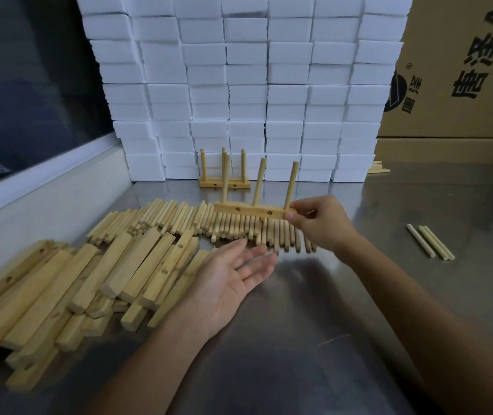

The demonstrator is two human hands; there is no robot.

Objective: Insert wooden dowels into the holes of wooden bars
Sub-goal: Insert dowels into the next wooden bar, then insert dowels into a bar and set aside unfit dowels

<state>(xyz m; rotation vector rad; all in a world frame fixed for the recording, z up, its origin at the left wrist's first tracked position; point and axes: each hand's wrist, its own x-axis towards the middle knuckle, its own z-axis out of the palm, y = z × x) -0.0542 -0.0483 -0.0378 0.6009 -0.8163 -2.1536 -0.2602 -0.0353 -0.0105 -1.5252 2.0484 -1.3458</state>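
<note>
My right hand (321, 224) pinches the right end of a wooden bar (251, 210) held above the table, with three dowels standing up out of it. Palm up with fingers straight, my left hand (233, 277) hovers empty just below and left of that bar. A row of loose dowels (209, 224) lies on the table under the bar. Several loose wooden bars (89, 277) with side holes are heaped at the left. Another bar with three upright dowels (224, 179) stands further back on the table.
A tall wall of white foam blocks (239, 85) closes the back. A printed cardboard box (461, 70) stands at the back right. Three pale sticks (429, 241) lie at the right on the steel table (329, 310). A dark window runs along the left.
</note>
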